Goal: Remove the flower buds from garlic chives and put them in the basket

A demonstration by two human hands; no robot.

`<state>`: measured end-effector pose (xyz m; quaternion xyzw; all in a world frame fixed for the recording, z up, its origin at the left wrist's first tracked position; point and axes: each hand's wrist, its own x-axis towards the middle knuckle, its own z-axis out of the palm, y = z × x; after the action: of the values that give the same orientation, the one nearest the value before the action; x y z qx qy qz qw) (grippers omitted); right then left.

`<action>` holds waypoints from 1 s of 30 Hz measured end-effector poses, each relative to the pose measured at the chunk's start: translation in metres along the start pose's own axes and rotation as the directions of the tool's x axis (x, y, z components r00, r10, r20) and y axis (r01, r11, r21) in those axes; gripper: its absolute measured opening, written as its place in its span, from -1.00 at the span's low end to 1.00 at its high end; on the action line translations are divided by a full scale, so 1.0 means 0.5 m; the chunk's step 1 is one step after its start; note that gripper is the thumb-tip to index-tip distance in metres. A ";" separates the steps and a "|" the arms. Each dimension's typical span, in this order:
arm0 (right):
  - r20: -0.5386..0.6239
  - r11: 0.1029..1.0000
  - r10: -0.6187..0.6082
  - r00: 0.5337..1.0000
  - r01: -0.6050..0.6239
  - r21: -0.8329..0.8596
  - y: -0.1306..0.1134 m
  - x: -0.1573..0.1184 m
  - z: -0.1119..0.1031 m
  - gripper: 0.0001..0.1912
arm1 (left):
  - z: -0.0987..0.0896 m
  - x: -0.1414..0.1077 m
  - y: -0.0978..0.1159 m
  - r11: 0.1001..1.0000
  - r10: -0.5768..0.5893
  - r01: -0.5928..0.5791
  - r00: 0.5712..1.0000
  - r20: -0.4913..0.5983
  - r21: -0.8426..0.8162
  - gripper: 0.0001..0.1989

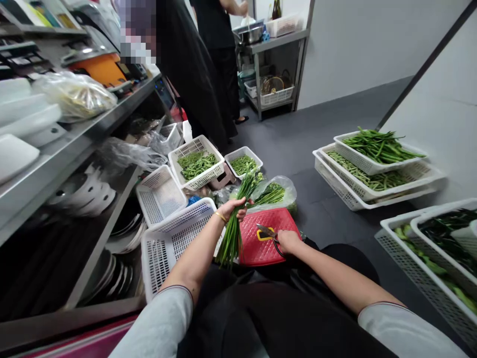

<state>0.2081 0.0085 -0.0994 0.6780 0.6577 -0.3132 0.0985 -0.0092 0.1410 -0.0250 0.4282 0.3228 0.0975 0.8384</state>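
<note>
My left hand (pixel 231 210) is closed round a bunch of long green flowering stems (pixel 234 233), their budded tops pointing away from me and the cut-looking ends hanging toward my lap. In my right hand (pixel 289 242) is a pair of scissors (pixel 266 230), its dark blades pointing left over a red quilted surface (pixel 257 251). A yellow-rimmed dark patch (pixel 265 234) shows on that surface, just under the blades. Behind the red surface, a clear plastic bag (pixel 288 188) holds more of the same green stems (pixel 271 195).
White baskets (pixel 160 191) stand at my left, one with cut greens (pixel 197 166). Stacked baskets (pixel 357 196) of green beans (pixel 380 144) and other vegetables are on the right. A steel shelf (pixel 93 129) with dishes runs along the left. Two people (pixel 219 74) stand ahead.
</note>
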 end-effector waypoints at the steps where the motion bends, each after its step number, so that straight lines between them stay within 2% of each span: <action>1: 0.032 1.000 0.001 0.999 -0.002 0.025 0.010 0.001 -0.014 -0.74 | -0.002 0.005 -0.006 1.000 0.001 -0.001 1.000 -0.008 -0.017 -0.49; 4: 0.094 0.990 -0.049 0.994 0.037 0.133 0.047 -0.023 -0.052 -0.90 | -0.005 0.008 -0.022 1.000 0.014 -0.016 0.994 -0.106 -0.019 -0.60; 6: 0.074 0.959 -0.126 0.989 0.103 0.265 0.066 -0.061 -0.069 -0.90 | 0.001 0.002 -0.032 1.000 0.029 -0.025 0.977 -0.210 0.019 -0.65; 9: 0.069 0.811 -0.205 0.976 0.130 0.570 0.072 -0.125 -0.077 -0.69 | 0.024 -0.011 -0.044 0.996 0.035 -0.008 0.953 -0.300 0.093 -0.65; 11: 0.049 0.760 -0.179 0.983 0.106 0.642 0.064 -0.154 -0.075 -0.57 | 0.046 -0.018 -0.052 0.994 0.022 0.014 0.951 -0.308 0.112 -0.65; 13: -0.009 0.802 -0.155 0.988 0.131 0.583 0.056 -0.169 -0.072 -0.56 | 0.069 -0.026 -0.059 0.995 -0.006 0.034 0.958 -0.286 0.094 -0.63; 15: -0.043 0.827 -0.198 0.979 0.190 0.529 0.056 -0.174 -0.068 -0.61 | 0.091 -0.035 -0.065 0.997 -0.018 0.038 0.966 -0.258 0.071 -0.62; 18: -0.034 0.838 -0.308 0.951 0.288 0.464 0.066 -0.184 -0.064 -0.73 | 0.120 -0.055 -0.076 0.998 -0.004 0.017 0.974 -0.226 0.058 -0.66; 20: 0.000 0.875 -0.338 0.941 0.314 0.368 0.069 -0.199 -0.064 -0.81 | 0.138 -0.071 -0.084 0.999 0.010 -0.001 0.980 -0.199 0.047 -0.68; 24: 0.041 0.966 -0.207 0.977 0.198 0.164 0.049 -0.240 -0.070 -0.82 | 0.175 -0.094 -0.111 0.999 -0.017 0.022 0.989 -0.146 0.036 -0.65; 30: -0.013 0.998 -0.057 0.998 0.057 -0.001 0.020 -0.300 -0.069 -0.70 | 0.242 -0.097 -0.170 0.973 -0.151 0.174 0.977 -0.153 0.151 -0.72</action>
<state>0.2368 -0.0983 0.0080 0.6610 0.6773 -0.3114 0.0856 0.0195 -0.0117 -0.0175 0.4597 0.4222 0.0314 0.7807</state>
